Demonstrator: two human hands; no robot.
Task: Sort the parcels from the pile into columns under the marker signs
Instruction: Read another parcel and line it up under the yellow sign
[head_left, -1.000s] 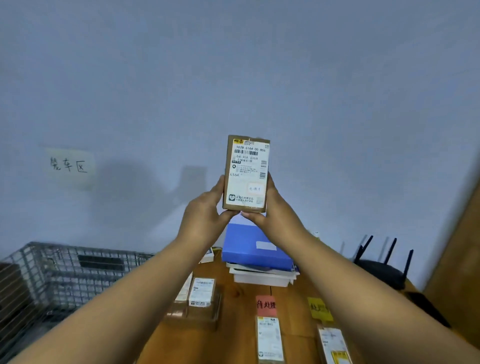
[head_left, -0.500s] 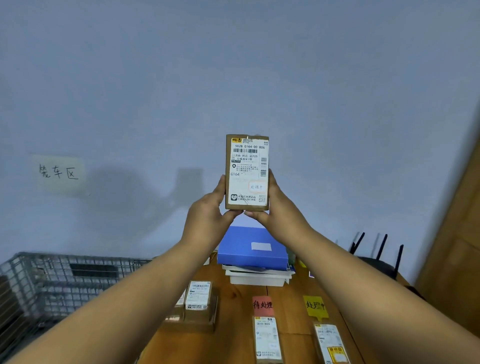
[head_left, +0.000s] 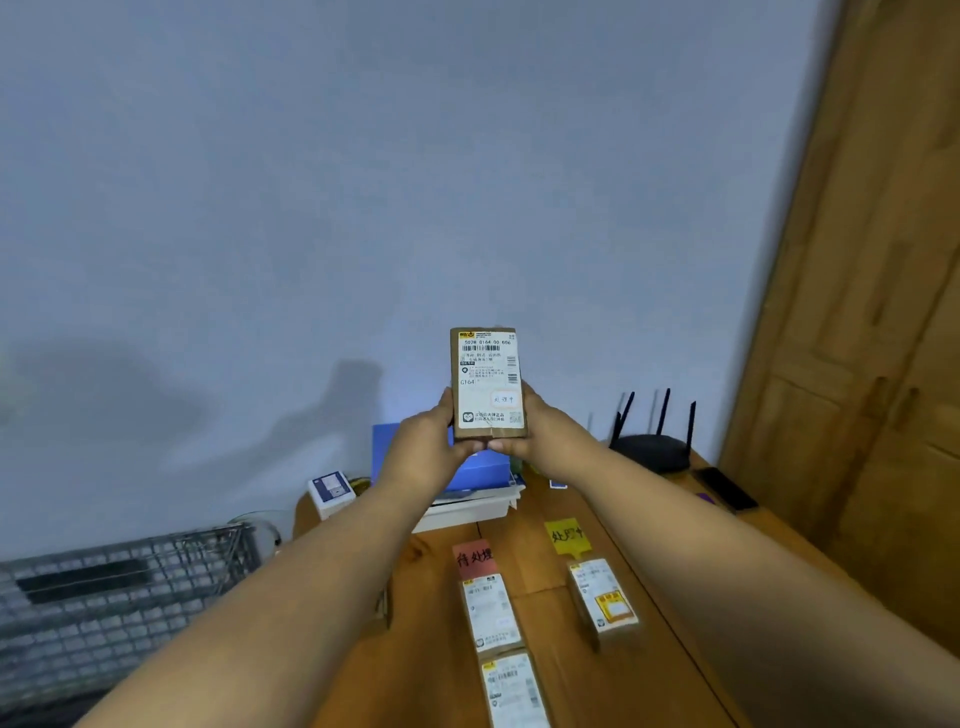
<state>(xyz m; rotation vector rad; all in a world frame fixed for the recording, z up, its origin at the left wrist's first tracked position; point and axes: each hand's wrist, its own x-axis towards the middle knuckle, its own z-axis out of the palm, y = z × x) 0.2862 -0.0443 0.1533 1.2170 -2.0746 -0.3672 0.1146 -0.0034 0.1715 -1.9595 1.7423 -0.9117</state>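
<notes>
A: What's the setting?

B: A plain grey-blue wall (head_left: 363, 182) fills most of the view, with a wooden door (head_left: 872, 291) at the right and a wooden table (head_left: 550, 571) below. A wire basket (head_left: 114, 597) sits at the lower left, and a black router (head_left: 652, 449) with upright antennas stands at the table's far end.

A: And the parcel?

B: A small brown cardboard parcel (head_left: 487, 383) is raised in front of the wall, above the table. Its long axis is vertical and its labelled face is turned to the camera, barcode end up.

A: How is it gripped?

B: The left hand (head_left: 423, 457) and right hand (head_left: 545, 434) pinch it between them at its lower half, thumbs meeting under the bottom edge.

A: Can you read anything?

B: The white shipping label shows "G164" and a small sticker reading "处理中"; the finer print is too small to read.

A: What lies on the table?

B: A blue box (head_left: 483, 470) on a white stack, partly behind the hands. A pink sign (head_left: 474, 558) reading "待处理" heads a column of two parcels (head_left: 491, 616). Beside it, a yellow sign (head_left: 567, 535) with blurred writing has one parcel with a yellow sticker (head_left: 605, 603) just below it.
</notes>
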